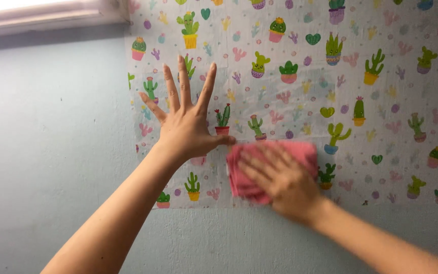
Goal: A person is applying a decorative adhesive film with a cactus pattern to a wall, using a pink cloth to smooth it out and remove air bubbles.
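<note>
While the left hand (186,124) lies flat against the wall with all its fingers (183,76) spread wide and pointing up, gripping nothing, the right hand (280,177) presses a pink cloth (275,170) against the same wall just to its right, in the middle of the frame. The right hand's grip is not a closed one: its fingers lie stretched out over the cloth, palm down, and the hand is blurred, so how firmly it pinches the fabric cannot be told. The thumb of the left hand reaches toward the cloth's upper left corner and seems to touch it or come just short. Both hands rest on a sheet of patterned paper (371,101), white with small potted cacti, hearts and dots in green, pink, yellow and purple, which covers the upper right of the frame; its left edge runs down past the left hand and its lower edge runs just below the cloth. Around the sheet the wall (51,152) is plain pale blue. A pale frame or ledge (41,15) crosses the upper left corner.
</note>
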